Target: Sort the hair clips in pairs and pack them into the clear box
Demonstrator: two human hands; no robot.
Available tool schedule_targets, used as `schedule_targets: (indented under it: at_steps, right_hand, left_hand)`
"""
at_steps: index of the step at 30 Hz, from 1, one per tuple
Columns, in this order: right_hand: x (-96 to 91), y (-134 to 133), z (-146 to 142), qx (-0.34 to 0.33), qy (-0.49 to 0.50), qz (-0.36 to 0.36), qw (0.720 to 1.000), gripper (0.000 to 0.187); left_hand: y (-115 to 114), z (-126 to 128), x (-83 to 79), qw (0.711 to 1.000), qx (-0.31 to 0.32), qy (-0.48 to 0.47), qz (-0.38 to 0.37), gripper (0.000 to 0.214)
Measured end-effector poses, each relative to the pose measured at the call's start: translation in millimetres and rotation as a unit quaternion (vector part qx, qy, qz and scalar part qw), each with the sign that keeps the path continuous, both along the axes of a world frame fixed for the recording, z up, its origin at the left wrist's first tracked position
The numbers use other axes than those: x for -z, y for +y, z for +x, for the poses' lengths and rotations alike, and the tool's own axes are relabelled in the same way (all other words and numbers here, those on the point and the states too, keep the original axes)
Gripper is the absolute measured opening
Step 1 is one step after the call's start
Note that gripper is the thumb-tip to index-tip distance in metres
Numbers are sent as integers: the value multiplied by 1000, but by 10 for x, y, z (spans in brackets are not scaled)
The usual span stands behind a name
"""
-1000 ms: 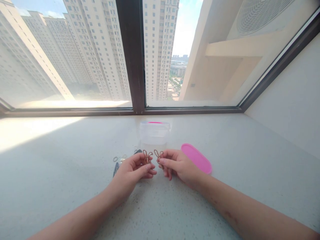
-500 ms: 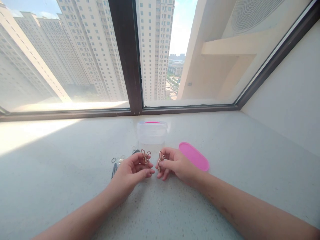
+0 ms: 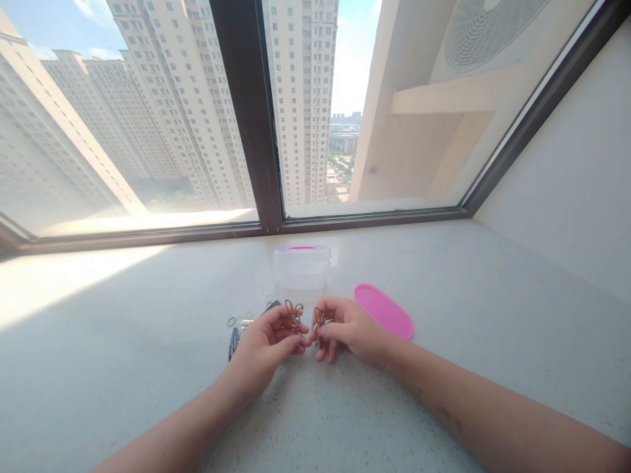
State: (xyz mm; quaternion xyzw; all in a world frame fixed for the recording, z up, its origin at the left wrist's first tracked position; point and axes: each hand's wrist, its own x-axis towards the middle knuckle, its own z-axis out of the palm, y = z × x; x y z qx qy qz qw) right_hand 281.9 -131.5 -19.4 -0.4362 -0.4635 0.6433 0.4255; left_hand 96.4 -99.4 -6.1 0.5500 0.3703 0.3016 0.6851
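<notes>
Two hands (image 3: 266, 343) (image 3: 352, 328) with two looped brown pieces (image 3: 294, 320) (image 3: 318, 324)

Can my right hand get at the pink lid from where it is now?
Probably yes: the pink lid lies just beside the right hand, with nothing seen on top. That hand holds a brown wire piece, though, which may hinder its grip.

On the sill (image 3: 315, 420), before the window frame (image 3: 241, 98), the box (image 3: 302, 269) stands behind the left hand (image 3: 263, 338) and right hand (image 3: 350, 328). The lid (image 3: 383, 311) lies right of the box, just behind the right hand. Each hand holds 1 wire: left wire (image 3: 294, 315) beside right wire (image 3: 318, 318). Left of the left hand lie 1 ring (image 3: 231, 322) and, partly hidden, apparently a clip (image 3: 233, 343).
</notes>
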Motion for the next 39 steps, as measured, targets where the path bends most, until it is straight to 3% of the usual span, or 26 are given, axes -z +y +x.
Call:
schedule_targets:
  at_steps: [22,39]
  right_hand:
    - [49,25,24,-9,13,1,1000,19]
    - [53,47,26,-6,22,9,1000,29]
  left_hand:
    - [17,-8,136,998,46,-28,18,25]
    - [24,-6,142,999,27,-20,16,33]
